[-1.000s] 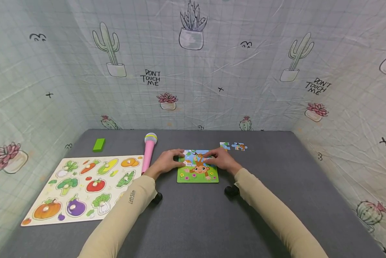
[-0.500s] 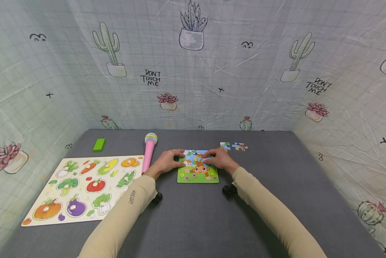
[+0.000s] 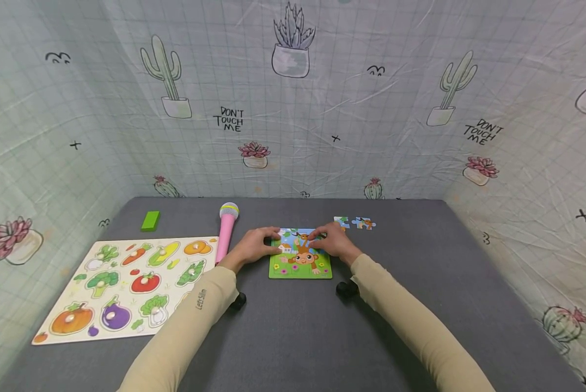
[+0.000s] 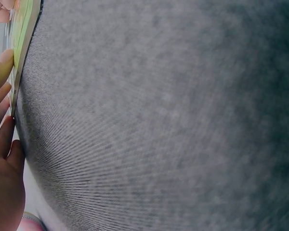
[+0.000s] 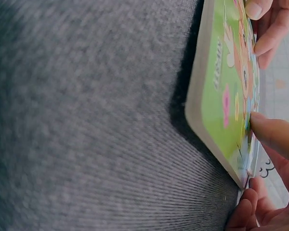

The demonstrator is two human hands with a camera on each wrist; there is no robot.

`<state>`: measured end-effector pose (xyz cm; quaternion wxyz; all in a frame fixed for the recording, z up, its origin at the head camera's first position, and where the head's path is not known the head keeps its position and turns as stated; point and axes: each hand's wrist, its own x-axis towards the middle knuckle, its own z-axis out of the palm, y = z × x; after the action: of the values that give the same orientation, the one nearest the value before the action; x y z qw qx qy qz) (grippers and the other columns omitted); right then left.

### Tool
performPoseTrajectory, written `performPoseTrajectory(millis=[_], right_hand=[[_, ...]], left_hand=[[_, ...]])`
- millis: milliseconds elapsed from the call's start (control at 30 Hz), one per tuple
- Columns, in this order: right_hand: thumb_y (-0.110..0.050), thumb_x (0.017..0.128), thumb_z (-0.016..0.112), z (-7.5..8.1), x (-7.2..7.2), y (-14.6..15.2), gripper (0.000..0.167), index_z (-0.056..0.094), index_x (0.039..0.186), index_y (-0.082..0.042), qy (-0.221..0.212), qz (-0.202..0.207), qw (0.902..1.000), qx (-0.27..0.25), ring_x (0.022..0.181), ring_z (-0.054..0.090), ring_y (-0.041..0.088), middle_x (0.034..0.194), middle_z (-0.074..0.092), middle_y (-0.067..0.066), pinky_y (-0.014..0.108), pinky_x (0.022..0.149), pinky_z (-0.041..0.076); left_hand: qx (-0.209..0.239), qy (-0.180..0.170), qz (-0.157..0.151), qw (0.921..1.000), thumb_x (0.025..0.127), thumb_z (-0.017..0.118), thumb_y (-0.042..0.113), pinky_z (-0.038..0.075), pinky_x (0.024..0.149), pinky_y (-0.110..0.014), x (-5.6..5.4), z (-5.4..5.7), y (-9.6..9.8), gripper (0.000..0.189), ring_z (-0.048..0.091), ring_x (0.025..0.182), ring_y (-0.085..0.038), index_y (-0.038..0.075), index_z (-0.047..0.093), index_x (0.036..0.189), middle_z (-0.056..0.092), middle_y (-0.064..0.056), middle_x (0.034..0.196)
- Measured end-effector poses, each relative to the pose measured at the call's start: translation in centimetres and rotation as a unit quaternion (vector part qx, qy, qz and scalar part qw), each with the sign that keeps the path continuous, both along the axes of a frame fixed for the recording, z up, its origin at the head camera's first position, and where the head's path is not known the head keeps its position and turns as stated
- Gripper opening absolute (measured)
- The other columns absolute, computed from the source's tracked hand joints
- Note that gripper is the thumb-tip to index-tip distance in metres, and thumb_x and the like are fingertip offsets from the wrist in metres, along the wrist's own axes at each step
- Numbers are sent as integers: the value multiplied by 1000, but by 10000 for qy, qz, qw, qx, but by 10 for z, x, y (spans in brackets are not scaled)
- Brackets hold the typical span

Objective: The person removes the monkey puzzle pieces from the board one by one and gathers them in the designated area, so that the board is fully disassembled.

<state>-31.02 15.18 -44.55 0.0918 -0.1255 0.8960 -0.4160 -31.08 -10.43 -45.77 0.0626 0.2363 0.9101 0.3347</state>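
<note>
A small jigsaw puzzle [image 3: 299,269] with a monkey picture and green border lies flat on the dark table. My left hand [image 3: 254,246] grips its left side; the left wrist view has the thumb on top and the fingers along the edge. From the right, my right hand [image 3: 340,243] reaches over the picture, thumb and index finger close together on a puzzle piece near the upper right. In the right wrist view the thumb touches the puzzle face [image 5: 213,103], and other fingers curl beside its edge. The piece is mostly covered by my fingers.
Loose puzzle pieces [image 3: 364,222] lie behind my right hand. A pink toy microphone [image 3: 225,234] stands close to my left wrist. Further left are a vegetable peg board [image 3: 121,261], partly under my left sleeve, and a green block [image 3: 151,220]. Printed cloth [image 3: 293,109] encloses the table.
My right wrist and forearm have shifted slightly to the left. Both hands stay at the puzzle, and the other things have not moved.
</note>
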Motion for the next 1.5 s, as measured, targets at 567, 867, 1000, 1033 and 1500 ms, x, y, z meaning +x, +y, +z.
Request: performPoseTrajectory(millis=[567, 867, 1000, 1033, 1500], right_hand=[[-5, 87, 74, 0, -4, -1, 16, 75, 103, -4, 279, -234, 9990, 240, 96, 40, 27, 117, 46, 15, 42, 79, 37], [-10, 93, 67, 0, -6, 3, 24, 71, 117, -7, 104, -74, 9998, 152, 103, 46, 28, 129, 51, 14, 43, 80, 40], [-13, 95, 65, 2, -6, 10, 29, 67, 124, -8, -124, -127, 9998, -127, 111, 49, 31, 138, 49, 14, 42, 82, 46], [-13, 95, 64, 2, -7, 12, 30, 67, 125, -8, -167, -147, 9995, -237, 113, 50, 32, 139, 48, 14, 42, 83, 47], [-13, 97, 62, -1, -6, 53, 33, 63, 128, -6, -246, -584, 9948, -797, 126, 48, 38, 148, 42, 17, 46, 93, 48]], left_hand=[[-18, -58, 6, 10000, 88, 74, 23, 30, 114, -47, -1, 1, 1, 41, 38, 139, -31, 3, 66, 124, 49, -10, 146], [-29, -22, -16, 10000, 88, 74, 23, 29, 114, -46, -1, -1, 0, 42, 38, 139, -30, 3, 66, 124, 49, -9, 146], [-33, 79, -55, 9999, 89, 74, 23, 30, 113, -47, -1, -2, -2, 42, 39, 138, -32, 2, 66, 124, 49, -11, 146], [-33, 102, -62, 9999, 89, 74, 23, 30, 113, -47, -1, -2, -2, 42, 39, 138, -32, 1, 66, 123, 49, -12, 146], [-93, 87, -26, 9999, 88, 74, 24, 30, 114, -46, -1, -2, -1, 42, 40, 138, -31, 3, 66, 123, 50, -10, 146]])
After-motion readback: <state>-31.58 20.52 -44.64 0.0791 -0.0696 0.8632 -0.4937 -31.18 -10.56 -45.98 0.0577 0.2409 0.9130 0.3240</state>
